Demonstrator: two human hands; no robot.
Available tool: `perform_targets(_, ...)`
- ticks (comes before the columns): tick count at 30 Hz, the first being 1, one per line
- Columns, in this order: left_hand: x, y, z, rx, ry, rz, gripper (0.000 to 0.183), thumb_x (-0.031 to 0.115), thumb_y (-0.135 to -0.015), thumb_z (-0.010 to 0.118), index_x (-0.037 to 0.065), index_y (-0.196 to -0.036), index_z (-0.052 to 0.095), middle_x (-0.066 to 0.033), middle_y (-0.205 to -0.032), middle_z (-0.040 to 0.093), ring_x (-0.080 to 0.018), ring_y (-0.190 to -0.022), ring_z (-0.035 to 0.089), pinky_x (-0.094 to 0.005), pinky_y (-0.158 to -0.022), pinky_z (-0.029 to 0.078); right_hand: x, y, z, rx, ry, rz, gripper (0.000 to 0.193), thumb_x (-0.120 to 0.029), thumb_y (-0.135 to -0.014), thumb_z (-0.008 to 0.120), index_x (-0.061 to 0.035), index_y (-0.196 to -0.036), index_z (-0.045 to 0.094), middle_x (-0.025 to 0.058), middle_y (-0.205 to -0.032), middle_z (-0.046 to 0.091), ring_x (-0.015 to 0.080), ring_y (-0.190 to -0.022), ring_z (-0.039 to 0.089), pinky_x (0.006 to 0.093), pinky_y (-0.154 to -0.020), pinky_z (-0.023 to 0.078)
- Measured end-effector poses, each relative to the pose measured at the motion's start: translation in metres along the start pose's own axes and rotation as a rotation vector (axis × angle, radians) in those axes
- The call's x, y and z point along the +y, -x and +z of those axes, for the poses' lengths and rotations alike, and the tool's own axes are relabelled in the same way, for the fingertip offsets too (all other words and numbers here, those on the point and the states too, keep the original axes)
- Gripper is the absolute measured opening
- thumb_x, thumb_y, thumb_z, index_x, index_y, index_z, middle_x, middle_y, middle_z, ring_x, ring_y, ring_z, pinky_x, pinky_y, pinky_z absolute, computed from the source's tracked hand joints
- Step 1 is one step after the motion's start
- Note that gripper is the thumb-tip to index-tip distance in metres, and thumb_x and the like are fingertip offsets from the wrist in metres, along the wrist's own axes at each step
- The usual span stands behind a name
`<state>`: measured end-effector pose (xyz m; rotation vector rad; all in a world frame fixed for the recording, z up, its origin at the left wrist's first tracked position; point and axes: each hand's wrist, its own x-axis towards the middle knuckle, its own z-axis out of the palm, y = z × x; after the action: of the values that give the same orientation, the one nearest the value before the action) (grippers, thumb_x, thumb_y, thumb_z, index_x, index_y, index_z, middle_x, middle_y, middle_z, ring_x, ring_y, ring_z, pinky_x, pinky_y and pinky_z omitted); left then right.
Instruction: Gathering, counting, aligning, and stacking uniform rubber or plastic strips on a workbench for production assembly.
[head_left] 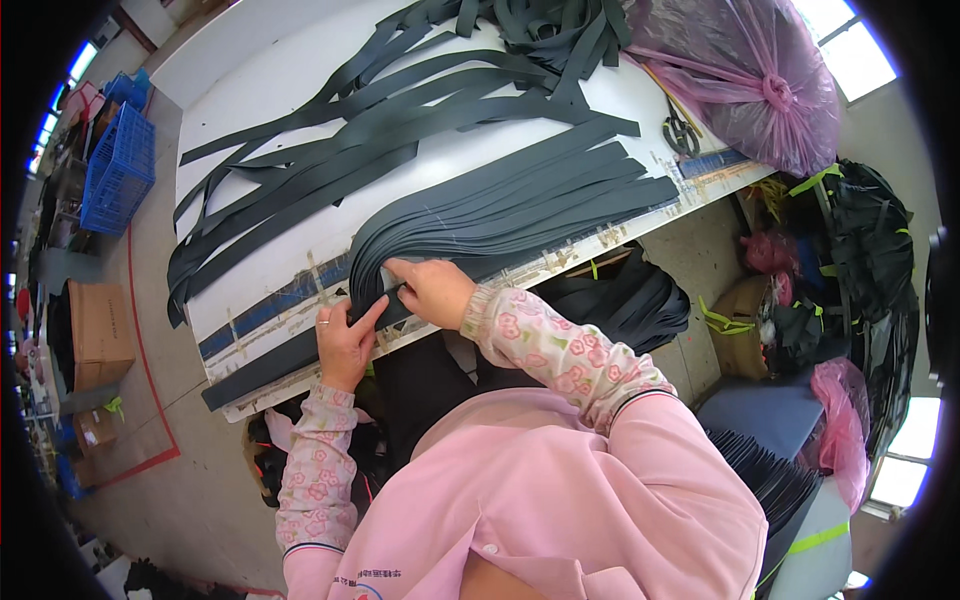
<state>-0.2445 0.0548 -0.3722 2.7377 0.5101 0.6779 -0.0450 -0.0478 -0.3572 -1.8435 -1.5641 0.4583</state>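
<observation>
A thick bundle of dark grey-green webbing strips point(500, 205) lies across the worktable, its left end bent round toward me in a curve. At that bent end my left hand point(345, 345) is closed, its fingers and thumb on either side of the strips. My right hand point(437, 292) comes in from the right, index finger laid against the inner side of the curve and the other fingers curled by a strip close to the left fingertips. A single flat dark strip point(270, 368) runs along the table's front edge beneath both hands.
Loose dark strips point(330, 150) spread over the white tabletop point(240, 110), with a tangled heap point(570, 40) behind. Black-handled scissors point(682, 135) lie at the right, near a tied pink plastic bag point(740, 80). More dark strips point(620, 300) hang below the edge; a blue stool point(760, 415) stands right.
</observation>
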Motion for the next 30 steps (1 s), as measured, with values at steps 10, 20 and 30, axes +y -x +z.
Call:
perform_targets(10,0.005,-0.007,0.003,0.012,0.064,-0.026,0.048,0.014,-0.080,0.073,0.027,-0.126,0.070,-0.0130,-0.107,0.063,-0.0316,-0.086,0.056,-0.0426,-0.078,0.047,-0.001,0.014,0.007,-0.048,-0.351,0.288,0.017,-0.013,-0.086,0.069,-0.0014,-0.099,0.066,0.0143,-0.067,0.064,0.0295,-0.063,0.067,0.0391,-0.059,0.051)
perform_targets(20,0.000,-0.001,0.001,0.090,0.059,-0.020,0.054,0.008,-0.073,0.071,0.026,-0.124,0.071,-0.0098,-0.100,0.061,-0.0289,-0.083,0.055,-0.0403,-0.077,0.047,-0.017,0.014,0.035,-0.020,-0.191,0.145,0.010,-0.014,-0.084,0.067,-0.0082,-0.091,0.068,0.0062,-0.065,0.065,0.0275,-0.060,0.064,0.0386,-0.078,0.046)
perform_targets(30,0.000,0.000,0.003,0.096,0.056,-0.015,0.055,0.008,-0.075,0.071,0.028,-0.126,0.070,-0.0111,-0.102,0.062,-0.0296,-0.083,0.055,-0.0405,-0.078,0.048,-0.025,0.016,0.039,0.017,-0.019,0.123,0.011,-0.016,-0.084,0.068,-0.0086,-0.092,0.069,0.0072,-0.068,0.068,0.0284,-0.061,0.064,0.0399,-0.080,0.045)
